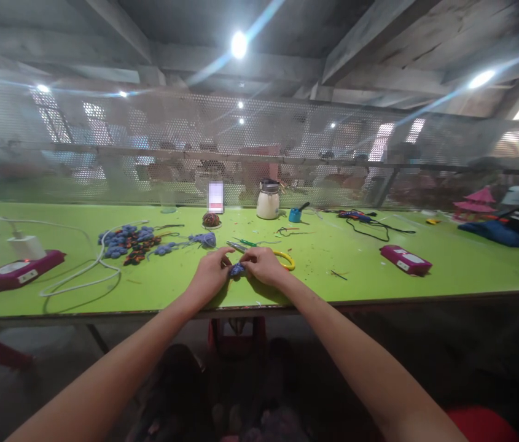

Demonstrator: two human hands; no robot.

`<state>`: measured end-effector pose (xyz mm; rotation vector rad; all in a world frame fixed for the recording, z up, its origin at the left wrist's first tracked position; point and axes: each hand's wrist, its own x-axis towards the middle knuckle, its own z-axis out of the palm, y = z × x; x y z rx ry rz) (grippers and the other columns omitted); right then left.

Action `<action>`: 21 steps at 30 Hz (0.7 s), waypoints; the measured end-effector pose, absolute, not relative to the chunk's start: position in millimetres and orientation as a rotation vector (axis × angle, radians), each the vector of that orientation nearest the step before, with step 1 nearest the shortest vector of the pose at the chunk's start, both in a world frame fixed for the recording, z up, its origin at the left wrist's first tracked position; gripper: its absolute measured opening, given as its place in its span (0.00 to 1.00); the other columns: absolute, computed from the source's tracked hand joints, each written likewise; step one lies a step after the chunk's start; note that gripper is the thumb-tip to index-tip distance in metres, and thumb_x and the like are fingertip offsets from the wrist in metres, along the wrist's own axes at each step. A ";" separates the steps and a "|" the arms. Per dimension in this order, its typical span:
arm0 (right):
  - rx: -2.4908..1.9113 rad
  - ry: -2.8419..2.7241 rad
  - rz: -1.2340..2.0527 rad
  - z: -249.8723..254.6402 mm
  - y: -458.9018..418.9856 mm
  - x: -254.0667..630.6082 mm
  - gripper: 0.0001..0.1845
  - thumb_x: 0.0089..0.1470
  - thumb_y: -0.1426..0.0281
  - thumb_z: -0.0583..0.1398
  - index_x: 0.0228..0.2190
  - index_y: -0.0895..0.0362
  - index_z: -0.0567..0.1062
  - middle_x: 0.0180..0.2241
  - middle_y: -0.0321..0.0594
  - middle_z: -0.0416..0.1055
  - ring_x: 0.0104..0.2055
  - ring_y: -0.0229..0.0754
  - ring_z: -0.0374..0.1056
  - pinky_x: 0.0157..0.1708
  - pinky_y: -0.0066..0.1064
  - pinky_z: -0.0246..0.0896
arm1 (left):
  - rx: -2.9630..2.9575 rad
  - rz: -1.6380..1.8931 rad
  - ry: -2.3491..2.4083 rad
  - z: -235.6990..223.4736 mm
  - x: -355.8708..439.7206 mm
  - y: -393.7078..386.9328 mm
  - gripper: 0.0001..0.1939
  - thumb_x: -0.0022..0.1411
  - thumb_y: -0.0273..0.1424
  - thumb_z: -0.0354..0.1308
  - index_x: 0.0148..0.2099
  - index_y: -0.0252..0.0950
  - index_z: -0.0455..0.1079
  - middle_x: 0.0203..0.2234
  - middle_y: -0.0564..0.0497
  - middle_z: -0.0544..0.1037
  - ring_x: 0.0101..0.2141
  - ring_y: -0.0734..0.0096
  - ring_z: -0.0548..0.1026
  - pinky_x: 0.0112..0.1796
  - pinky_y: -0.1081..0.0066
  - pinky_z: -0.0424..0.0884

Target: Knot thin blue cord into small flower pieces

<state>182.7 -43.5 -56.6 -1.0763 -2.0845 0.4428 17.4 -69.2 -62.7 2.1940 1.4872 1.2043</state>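
Between my two hands, just above the near part of the green table (333, 270), is a small blue-purple crocheted piece (237, 269). My left hand (210, 270) pinches its left side, and my right hand (261, 265) pinches its right side with fingers bent. Just beyond the hands lie scissors with yellow handles (288, 259), partly hidden by my right hand, and a thin green crochet hook (245, 242). A ball of blue-purple yarn (204, 239) rests past my left hand. Farther left is a pile of blue crocheted flowers (125, 239), with dark orange-flecked ones (142, 250) beside them.
Purple power strips lie at left (22, 270) and right (405, 260); a white cable (79, 288) loops from a charger (26, 247). Toward the back stand a phone (215, 196), a dark yarn ball (210, 220), a white jug (268, 202) and a blue pot (295, 215).
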 end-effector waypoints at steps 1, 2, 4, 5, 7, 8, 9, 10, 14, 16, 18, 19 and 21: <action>-1.072 -2.089 0.424 -56.5 -43.8 182.9 0.08 0.44 0.78 0.58 0.25 0.60 0.78 0.22 0.37 0.71 0.27 0.37 0.64 0.32 0.28 0.59 | 2.203 1.192 1.508 -63.2 15.9 -69.6 0.19 0.51 0.23 0.54 0.47 0.34 0.69 0.26 0.50 0.77 0.27 0.69 0.73 0.33 0.70 0.66; -1.069 -2.095 0.403 -56.5 -43.9 183.1 0.08 0.44 0.79 0.58 0.25 0.60 0.78 0.24 0.38 0.72 0.28 0.37 0.64 0.32 0.28 0.58 | 2.212 1.181 1.530 -63.8 14.5 -70.1 0.19 0.51 0.22 0.54 0.47 0.34 0.70 0.26 0.49 0.77 0.28 0.69 0.73 0.34 0.70 0.66; -1.063 -2.111 0.359 -57.1 -43.7 183.4 0.08 0.43 0.80 0.58 0.25 0.60 0.78 0.25 0.39 0.72 0.28 0.37 0.64 0.32 0.28 0.58 | 2.239 1.159 1.564 -64.8 12.4 -71.2 0.19 0.51 0.21 0.53 0.47 0.33 0.70 0.27 0.48 0.78 0.29 0.68 0.73 0.34 0.71 0.66; -1.060 -2.118 0.342 -57.4 -43.5 183.6 0.09 0.43 0.80 0.58 0.24 0.60 0.78 0.25 0.39 0.72 0.28 0.37 0.64 0.32 0.28 0.58 | 2.253 1.151 1.574 -65.2 11.7 -71.7 0.19 0.51 0.21 0.52 0.46 0.33 0.71 0.27 0.48 0.77 0.29 0.68 0.73 0.34 0.71 0.65; -1.055 -2.127 0.316 -58.0 -43.4 183.9 0.09 0.43 0.80 0.57 0.24 0.60 0.77 0.25 0.39 0.72 0.28 0.36 0.64 0.32 0.27 0.57 | 2.281 1.139 1.585 -65.6 10.9 -73.1 0.19 0.51 0.21 0.52 0.46 0.33 0.71 0.26 0.48 0.77 0.28 0.68 0.73 0.33 0.71 0.65; -1.052 -2.129 0.307 -58.2 -43.4 184.0 0.09 0.44 0.80 0.57 0.24 0.59 0.77 0.24 0.39 0.72 0.28 0.36 0.64 0.32 0.27 0.57 | 2.295 1.133 1.591 -65.6 10.8 -74.0 0.18 0.51 0.21 0.52 0.45 0.33 0.71 0.26 0.48 0.77 0.28 0.68 0.72 0.32 0.71 0.65; -1.050 -2.129 0.300 -58.3 -43.6 184.1 0.09 0.43 0.80 0.57 0.23 0.59 0.77 0.24 0.38 0.72 0.27 0.36 0.64 0.31 0.27 0.57 | 2.306 1.126 1.600 -65.3 10.8 -75.1 0.17 0.51 0.21 0.52 0.44 0.33 0.71 0.25 0.49 0.76 0.28 0.69 0.72 0.32 0.71 0.64; -1.048 -2.129 0.296 -58.3 -43.9 184.3 0.09 0.43 0.80 0.57 0.23 0.59 0.77 0.24 0.38 0.72 0.27 0.36 0.64 0.31 0.27 0.57 | 2.317 1.119 1.608 -64.8 10.9 -76.3 0.17 0.52 0.21 0.52 0.44 0.33 0.72 0.25 0.49 0.76 0.27 0.69 0.72 0.32 0.71 0.64; -1.040 -2.126 0.292 -58.2 -44.8 184.8 0.09 0.42 0.81 0.57 0.22 0.59 0.77 0.23 0.39 0.72 0.27 0.37 0.64 0.30 0.27 0.57 | 2.371 1.074 1.628 -61.3 12.2 -82.1 0.12 0.52 0.21 0.52 0.39 0.33 0.72 0.23 0.50 0.74 0.25 0.70 0.70 0.30 0.72 0.62; -1.028 -2.120 0.291 -58.5 -44.5 185.2 0.10 0.42 0.81 0.56 0.21 0.59 0.76 0.23 0.38 0.72 0.27 0.37 0.64 0.30 0.28 0.57 | 2.398 1.059 1.630 -59.8 13.0 -84.5 0.11 0.52 0.21 0.52 0.37 0.34 0.72 0.23 0.50 0.73 0.25 0.70 0.69 0.29 0.71 0.60; -1.008 -2.107 0.277 -59.0 -43.7 185.8 0.10 0.42 0.81 0.56 0.21 0.59 0.76 0.22 0.38 0.72 0.27 0.37 0.64 0.30 0.27 0.57 | 2.408 1.050 1.624 -59.1 13.6 -86.0 0.11 0.51 0.20 0.52 0.36 0.34 0.72 0.23 0.50 0.72 0.25 0.70 0.68 0.28 0.72 0.59; -1.001 -2.095 0.266 -59.2 -43.2 186.1 0.10 0.42 0.81 0.56 0.21 0.59 0.76 0.22 0.38 0.72 0.27 0.37 0.64 0.30 0.27 0.57 | 2.406 1.046 1.620 -59.2 13.7 -86.3 0.11 0.51 0.20 0.51 0.36 0.35 0.71 0.22 0.50 0.72 0.24 0.70 0.68 0.28 0.72 0.59; -0.995 -2.071 0.245 -59.5 -42.3 186.5 0.10 0.41 0.82 0.56 0.20 0.59 0.76 0.22 0.38 0.72 0.27 0.37 0.64 0.30 0.27 0.57 | 2.395 1.039 1.616 -59.8 13.7 -86.1 0.11 0.51 0.20 0.50 0.36 0.35 0.70 0.21 0.51 0.71 0.24 0.70 0.67 0.27 0.72 0.58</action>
